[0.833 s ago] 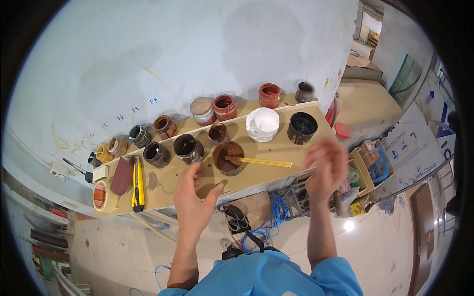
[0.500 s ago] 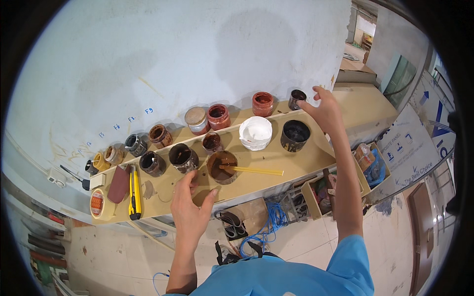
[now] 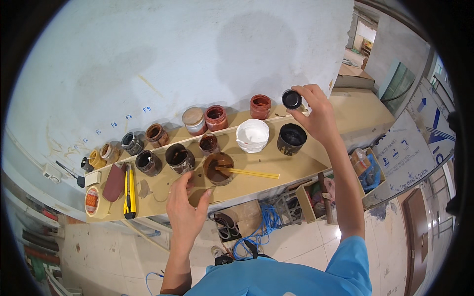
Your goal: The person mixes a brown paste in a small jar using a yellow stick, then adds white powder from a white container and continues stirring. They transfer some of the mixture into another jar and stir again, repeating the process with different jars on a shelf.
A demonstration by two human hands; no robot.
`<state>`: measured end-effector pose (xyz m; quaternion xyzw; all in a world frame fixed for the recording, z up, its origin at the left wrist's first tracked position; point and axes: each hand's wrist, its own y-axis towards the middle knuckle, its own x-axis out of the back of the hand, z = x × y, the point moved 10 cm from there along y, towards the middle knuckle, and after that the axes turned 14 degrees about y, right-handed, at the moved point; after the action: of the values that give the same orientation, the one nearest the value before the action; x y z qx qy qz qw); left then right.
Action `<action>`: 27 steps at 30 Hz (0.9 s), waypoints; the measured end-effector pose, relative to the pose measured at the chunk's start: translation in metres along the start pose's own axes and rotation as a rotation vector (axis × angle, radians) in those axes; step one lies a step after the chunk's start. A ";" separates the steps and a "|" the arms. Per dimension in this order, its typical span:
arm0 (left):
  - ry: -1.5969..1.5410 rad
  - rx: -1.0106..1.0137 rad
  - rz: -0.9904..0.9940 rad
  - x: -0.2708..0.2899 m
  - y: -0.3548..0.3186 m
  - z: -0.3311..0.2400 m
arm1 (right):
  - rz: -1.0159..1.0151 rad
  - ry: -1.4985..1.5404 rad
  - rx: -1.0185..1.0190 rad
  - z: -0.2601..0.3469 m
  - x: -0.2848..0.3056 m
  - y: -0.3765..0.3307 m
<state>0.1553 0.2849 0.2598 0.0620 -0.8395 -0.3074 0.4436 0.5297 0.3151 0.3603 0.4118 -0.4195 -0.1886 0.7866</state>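
At the far right end of the jars, my right hand (image 3: 316,112) grips a small black jar (image 3: 292,99) between thumb and fingers. My left hand (image 3: 187,212) is held over the front edge of the shelf, thumb and fingers apart, nothing in it. Closest to its fingers is a brown-stained cup (image 3: 218,176) of dark liquid with yellow sticks (image 3: 254,173) resting across its rim. A white tub (image 3: 253,135) and a black cup (image 3: 291,139) stand between my hands, the black cup just below my right hand.
Jars of reddish, brown and yellow paint, including a red one (image 3: 260,106), line the back ledge. On the left lie a yellow utility knife (image 3: 129,192), a maroon pad (image 3: 114,182) and a tape roll (image 3: 94,202). Below are a blue hose (image 3: 266,219) and wooden boxes (image 3: 306,202).
My right hand has closed on the small black jar, whose mouth now faces me more. My left hand stays open beside the brown-stained cup. The whole view has shifted slightly.
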 end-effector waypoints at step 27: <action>-0.546 -0.242 0.314 -0.002 -0.055 -0.113 | 0.320 0.519 -0.193 0.163 0.025 -0.113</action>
<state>0.2358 0.1893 0.2748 -0.2060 -0.8842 -0.3378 0.2484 0.4165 0.1527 0.3326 0.2983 -0.2446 0.0100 0.9225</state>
